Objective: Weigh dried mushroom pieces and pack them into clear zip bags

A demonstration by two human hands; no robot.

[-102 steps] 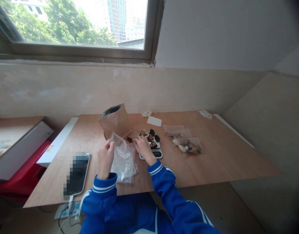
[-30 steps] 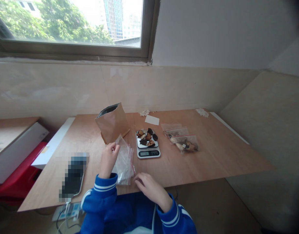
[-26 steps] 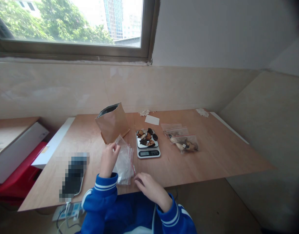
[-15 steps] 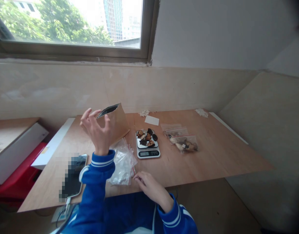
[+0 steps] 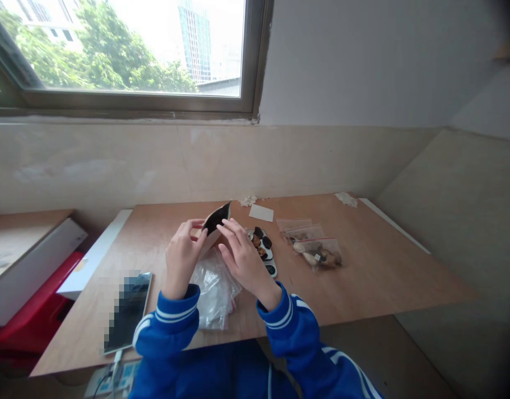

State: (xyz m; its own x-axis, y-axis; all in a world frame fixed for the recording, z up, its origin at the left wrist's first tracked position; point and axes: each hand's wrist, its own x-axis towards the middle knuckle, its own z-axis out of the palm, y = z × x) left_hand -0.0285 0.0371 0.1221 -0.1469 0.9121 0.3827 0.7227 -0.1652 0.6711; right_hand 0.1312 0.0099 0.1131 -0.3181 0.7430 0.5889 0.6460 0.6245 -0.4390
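Observation:
A brown paper bag with a dark lining stands tilted on the table, its mouth gaping toward me. My left hand is closed on the left side of its rim, thumb in front. At the right side of the mouth, my right hand has its fingertips over the rim and its thumb lower down outside. Beneath both hands lie clear zip bags. A kitchen scale bearing dark, brownish dried pieces is partly hidden behind my right hand.
Filled clear zip bags lie right of the scale. A white card and whitish crumpled bits are near the wall. On the left, a tablet has a cable plugged in at the table's front edge.
My right hand has risen from the front of the table to the paper bag's mouth. My left hand has moved right and closed on the rim. The bag has shifted right and nearer.

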